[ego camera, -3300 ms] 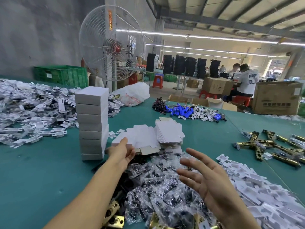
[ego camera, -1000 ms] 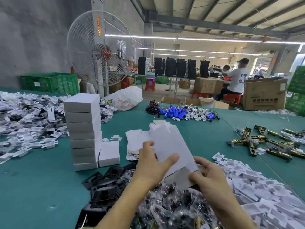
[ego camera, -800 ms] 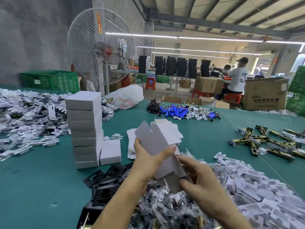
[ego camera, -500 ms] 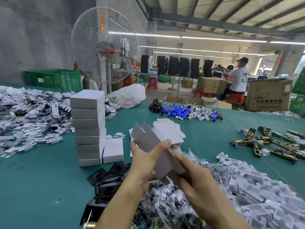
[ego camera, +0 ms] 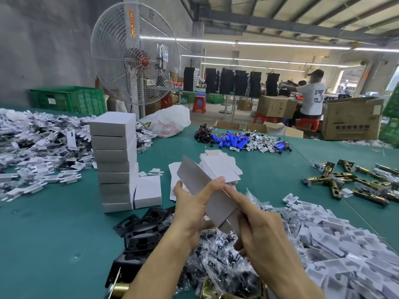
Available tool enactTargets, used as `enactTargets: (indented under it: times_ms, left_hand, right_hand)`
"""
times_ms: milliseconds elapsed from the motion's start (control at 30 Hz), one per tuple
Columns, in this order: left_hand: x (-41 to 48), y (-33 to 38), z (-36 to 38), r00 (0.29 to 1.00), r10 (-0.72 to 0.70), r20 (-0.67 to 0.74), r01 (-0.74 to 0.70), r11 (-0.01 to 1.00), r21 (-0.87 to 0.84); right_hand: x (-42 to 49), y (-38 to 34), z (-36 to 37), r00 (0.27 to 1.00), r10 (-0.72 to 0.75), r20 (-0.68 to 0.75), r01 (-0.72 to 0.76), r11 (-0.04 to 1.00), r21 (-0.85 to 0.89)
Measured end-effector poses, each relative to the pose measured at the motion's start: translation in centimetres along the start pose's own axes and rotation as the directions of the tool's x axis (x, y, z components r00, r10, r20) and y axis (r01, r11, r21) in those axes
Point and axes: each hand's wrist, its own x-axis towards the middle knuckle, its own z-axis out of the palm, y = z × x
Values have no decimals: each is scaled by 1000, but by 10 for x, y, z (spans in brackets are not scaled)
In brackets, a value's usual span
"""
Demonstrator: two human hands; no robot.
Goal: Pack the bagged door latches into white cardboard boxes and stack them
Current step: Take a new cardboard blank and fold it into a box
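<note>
My left hand [ego camera: 192, 206] grips a flat white cardboard box blank [ego camera: 203, 182], thumb on its upper face, held tilted above the table. My right hand [ego camera: 259, 225] holds the blank's near end, index finger stretched along its edge. Under both hands lies a heap of bagged door latches [ego camera: 218, 255] in clear plastic. A tall stack of closed white boxes [ego camera: 114, 160] stands to the left, with one more white box [ego camera: 148, 192] leaning beside its base. A pile of flat blanks [ego camera: 220, 167] lies just beyond my hands.
The green table [ego camera: 54, 229] carries black plates [ego camera: 142, 229] near my left arm, white inserts [ego camera: 336, 240] at right, brass latches [ego camera: 345, 182] far right, blue parts [ego camera: 233, 141] at the back and a white litter pile [ego camera: 32, 145] at left. A fan [ego camera: 135, 53] stands behind.
The left hand put a box beside the stack, then both hands took up a flat blank. Over the last second the blank has been turned and tilted, the right index finger now lying along it.
</note>
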Motion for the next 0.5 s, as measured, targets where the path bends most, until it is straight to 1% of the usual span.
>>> enactTargets:
  times_ms: [100, 133, 200, 267, 333, 367, 467, 500]
  left_hand:
    - [1, 1, -1, 1000, 17, 2, -17, 1000, -9]
    - [1, 1, -1, 1000, 13, 3, -13, 1000, -9]
    - [0, 2, -1, 999, -7, 38, 7, 1000, -3]
    - [-2, 1, 2, 995, -35, 96, 33, 999, 22]
    - [-2, -1, 5, 992, -46, 113, 41, 998, 44]
    - [-2, -2, 5, 993, -46, 109, 42, 998, 44]
    - [1, -1, 3, 996, -46, 74, 45, 999, 13]
    - [2, 0, 0, 997, -46, 60, 46, 999, 5]
  right_hand:
    - [0, -2, 0, 998, -32, 56, 36, 998, -61]
    - [0, -2, 0, 998, -53, 37, 57, 993, -108]
    - [0, -4, -1, 993, -107, -49, 94, 972, -214]
    - [0, -4, -3, 986, -122, -115, 93, 969, -229]
    - [0, -2, -4, 985, -111, -130, 81, 972, -219]
    - [1, -1, -3, 989, -102, -109, 77, 974, -213]
    - [2, -2, -1, 994, -84, 71, 92, 989, -112]
    - [2, -2, 0, 990, -86, 109, 94, 992, -78]
